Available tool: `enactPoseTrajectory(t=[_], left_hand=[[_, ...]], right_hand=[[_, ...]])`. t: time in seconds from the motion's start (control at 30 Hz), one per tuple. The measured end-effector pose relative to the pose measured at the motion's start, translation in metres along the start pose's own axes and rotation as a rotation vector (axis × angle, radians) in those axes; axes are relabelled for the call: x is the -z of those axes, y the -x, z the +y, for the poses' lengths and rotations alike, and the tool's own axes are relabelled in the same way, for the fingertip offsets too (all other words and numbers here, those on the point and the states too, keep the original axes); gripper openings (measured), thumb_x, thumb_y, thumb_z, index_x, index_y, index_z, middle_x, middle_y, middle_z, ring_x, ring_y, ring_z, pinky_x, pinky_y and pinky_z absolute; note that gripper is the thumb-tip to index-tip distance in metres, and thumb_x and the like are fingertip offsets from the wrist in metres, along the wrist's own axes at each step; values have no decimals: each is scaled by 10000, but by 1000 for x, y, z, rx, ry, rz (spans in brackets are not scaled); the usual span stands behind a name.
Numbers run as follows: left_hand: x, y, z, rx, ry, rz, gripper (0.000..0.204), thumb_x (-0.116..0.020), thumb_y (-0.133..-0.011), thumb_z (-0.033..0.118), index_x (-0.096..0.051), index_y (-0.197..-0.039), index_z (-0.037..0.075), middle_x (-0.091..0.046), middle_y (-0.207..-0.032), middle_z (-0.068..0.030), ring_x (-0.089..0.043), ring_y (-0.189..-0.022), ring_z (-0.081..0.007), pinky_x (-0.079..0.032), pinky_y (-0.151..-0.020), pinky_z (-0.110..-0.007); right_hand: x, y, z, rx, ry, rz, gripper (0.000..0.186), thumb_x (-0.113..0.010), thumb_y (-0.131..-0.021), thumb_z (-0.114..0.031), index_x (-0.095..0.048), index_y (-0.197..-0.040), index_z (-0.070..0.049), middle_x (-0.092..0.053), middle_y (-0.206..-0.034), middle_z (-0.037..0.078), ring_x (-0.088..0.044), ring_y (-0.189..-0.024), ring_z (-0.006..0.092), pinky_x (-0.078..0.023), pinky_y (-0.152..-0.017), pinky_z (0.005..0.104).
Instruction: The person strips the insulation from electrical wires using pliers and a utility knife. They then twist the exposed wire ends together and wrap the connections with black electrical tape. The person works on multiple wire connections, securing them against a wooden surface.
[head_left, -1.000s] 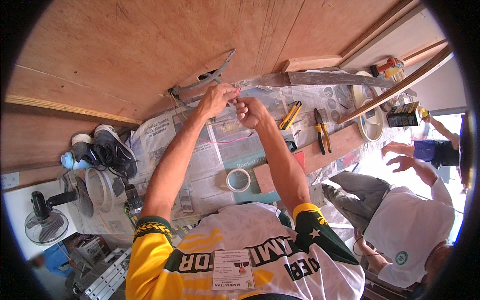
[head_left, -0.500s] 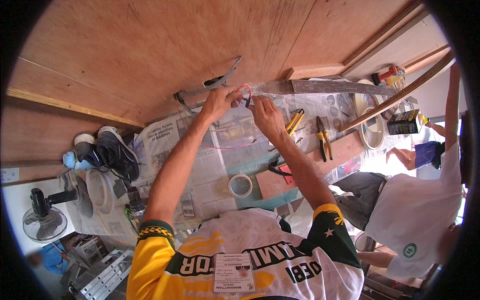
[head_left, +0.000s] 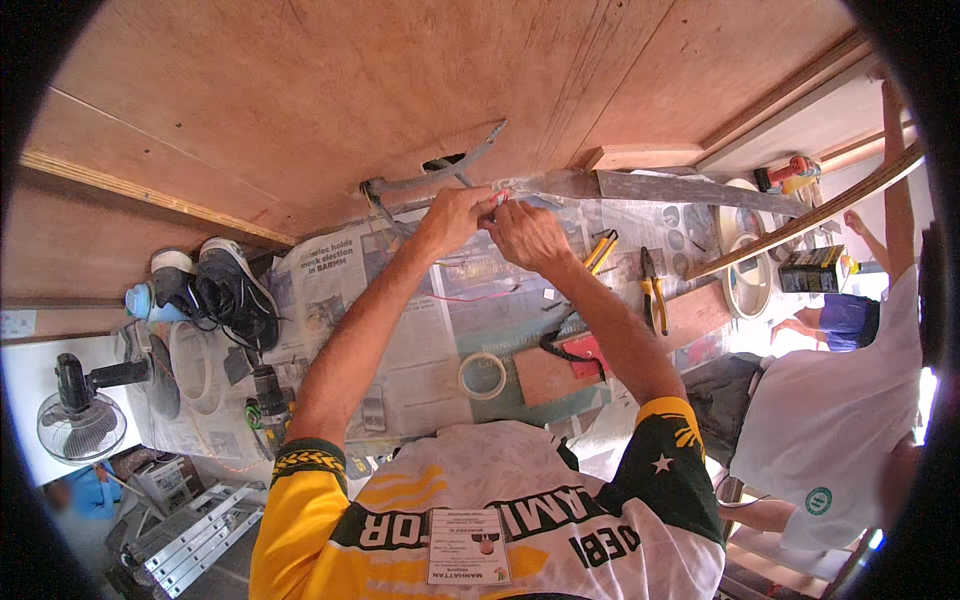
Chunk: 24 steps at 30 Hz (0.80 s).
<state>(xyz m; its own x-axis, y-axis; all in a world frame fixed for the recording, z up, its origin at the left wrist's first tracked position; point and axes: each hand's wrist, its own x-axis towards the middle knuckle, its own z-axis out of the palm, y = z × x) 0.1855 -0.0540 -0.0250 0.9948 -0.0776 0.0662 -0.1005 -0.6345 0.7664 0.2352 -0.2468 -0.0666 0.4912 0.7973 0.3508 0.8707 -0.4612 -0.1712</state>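
Observation:
My left hand [head_left: 456, 222] and my right hand [head_left: 529, 236] meet in front of the plywood wall, fingers closed around a red wire [head_left: 501, 196]. Only a short bit of it shows between the fingertips; the rest is hidden. Just beyond my left hand, a grey flexible conduit [head_left: 470, 165] lies across a dark hole [head_left: 442, 161] in the plywood. Below the hands, a loose thin red wire [head_left: 470, 298] rests on newspaper. Yellow-handled pliers [head_left: 603, 251] lie to the right of my right hand, with a second pair of pliers [head_left: 654, 292] farther right.
Newspaper [head_left: 420, 350] covers the work surface. On it are a tape roll [head_left: 482, 376], a wooden board [head_left: 545, 375], a phone [head_left: 373, 408], and a drill [head_left: 268, 390]. Dark shoes [head_left: 235, 295] sit at left; a curved wooden strip [head_left: 800, 215] crosses at right, near another person [head_left: 820, 420].
My hands have come closer together, and the looped red wire is now mostly hidden by fingers. The view has shifted slightly. At right, the other person's arm has moved.

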Motion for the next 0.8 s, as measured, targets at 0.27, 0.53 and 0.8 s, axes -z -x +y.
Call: enactPoseTrajectory(t=[0.27,0.53,0.8], left_hand=[[-5,10,-13,66,171,69,248,-614,-985,-7,-774,-1172,14,-786,-906,-183,-741,-795,-204,-590,-730,-375],[0,7,-17,10,154,59,138,-584,-994,37,-705,-1030,-20,-741,-855,-198,-711,-771,-293,-548,-719,-418],[9,10,-12,95,65,20,215,-629,-1036,166,-728,-1131,0,-735,-965,-224,-702,-902,-327,-529,-837,-434]], right_hand=[[-29,-15,-3,-60,-274,101,224,-598,-1009,-229,-630,-925,-24,-705,-797,180,-718,-682,353,-563,-575,474],[-10,-41,-22,-724,-1060,-2,505,-464,-1090,-317,-664,-776,24,-646,-610,144,-630,-512,242,-486,-478,389],[58,-32,-12,-332,-339,13,297,-601,-1050,-298,-679,-932,-37,-686,-703,155,-681,-635,403,-557,-614,462]])
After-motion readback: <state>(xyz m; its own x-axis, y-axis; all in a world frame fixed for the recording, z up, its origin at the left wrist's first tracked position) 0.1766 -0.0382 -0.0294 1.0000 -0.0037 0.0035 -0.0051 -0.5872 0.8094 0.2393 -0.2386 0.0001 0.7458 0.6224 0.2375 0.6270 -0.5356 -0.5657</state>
